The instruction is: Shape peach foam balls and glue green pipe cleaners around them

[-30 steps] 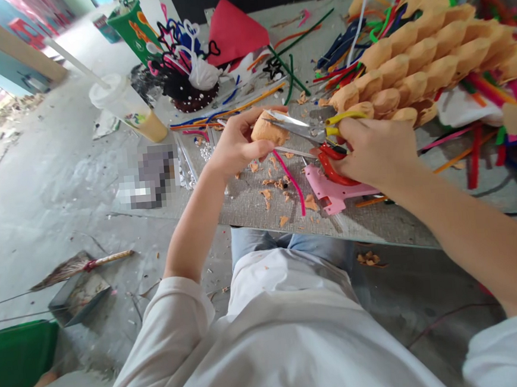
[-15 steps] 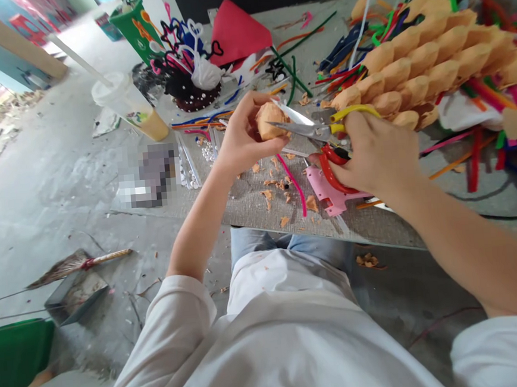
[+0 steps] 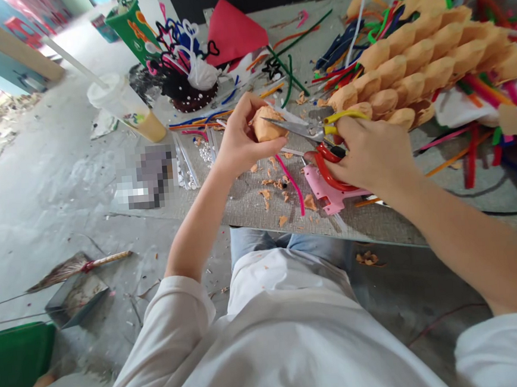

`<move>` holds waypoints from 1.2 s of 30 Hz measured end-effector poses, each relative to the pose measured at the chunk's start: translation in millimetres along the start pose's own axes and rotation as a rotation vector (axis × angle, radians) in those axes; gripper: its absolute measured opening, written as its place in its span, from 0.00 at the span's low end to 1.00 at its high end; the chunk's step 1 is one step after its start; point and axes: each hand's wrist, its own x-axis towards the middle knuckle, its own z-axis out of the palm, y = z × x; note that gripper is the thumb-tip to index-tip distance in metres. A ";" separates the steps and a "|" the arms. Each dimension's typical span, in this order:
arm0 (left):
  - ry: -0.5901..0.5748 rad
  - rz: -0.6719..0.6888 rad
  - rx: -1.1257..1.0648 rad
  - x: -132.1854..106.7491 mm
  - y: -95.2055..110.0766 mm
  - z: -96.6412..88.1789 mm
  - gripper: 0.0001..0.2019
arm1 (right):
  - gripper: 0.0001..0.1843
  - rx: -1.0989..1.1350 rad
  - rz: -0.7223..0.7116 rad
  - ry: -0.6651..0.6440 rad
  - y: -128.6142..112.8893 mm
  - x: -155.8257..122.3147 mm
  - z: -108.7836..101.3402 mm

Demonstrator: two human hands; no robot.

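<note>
My left hand (image 3: pixel 241 134) has its fingers curled around a small peach-coloured cup (image 3: pixel 269 124) that looks cut from an egg tray. In my right hand (image 3: pixel 374 151) is a pair of scissors (image 3: pixel 309 131) with red and yellow handles, the blades apart. One blade tip lies over the cup's upper side; the other blade reaches behind its right edge. Below the right hand, a pink glue gun (image 3: pixel 325 191) lies on the table (image 3: pixel 259 208). Peach scraps (image 3: pixel 276 185) and a magenta pipe cleaner (image 3: pixel 292 186) are scattered under the hands.
A big peach egg tray (image 3: pixel 435 54) stands at the right among many coloured pipe cleaners. Further left are a decorated brown piece (image 3: pixel 195 97) with pearls, a red sheet (image 3: pixel 234 31), a tilted drink cup (image 3: pixel 133 111) and pearl packets (image 3: pixel 186 163). A broom (image 3: pixel 74 267) lies on the floor.
The scissors have tilted and shifted slightly left, so one blade now crosses the upper part of the cup. The cup has turned a little in my left hand.
</note>
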 end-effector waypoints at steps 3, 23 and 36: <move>0.005 0.038 -0.003 0.5 -2.0 0.2 0.38 | 0.34 0.008 0.010 0.002 1.4 1.1 2.8; 0.137 0.131 0.157 0.2 -10.0 7.9 0.27 | 0.35 -0.030 0.057 0.072 5.4 4.2 8.3; 0.116 0.119 0.186 -2.2 -10.4 9.2 0.29 | 0.31 0.085 0.094 -0.086 1.5 3.1 -2.2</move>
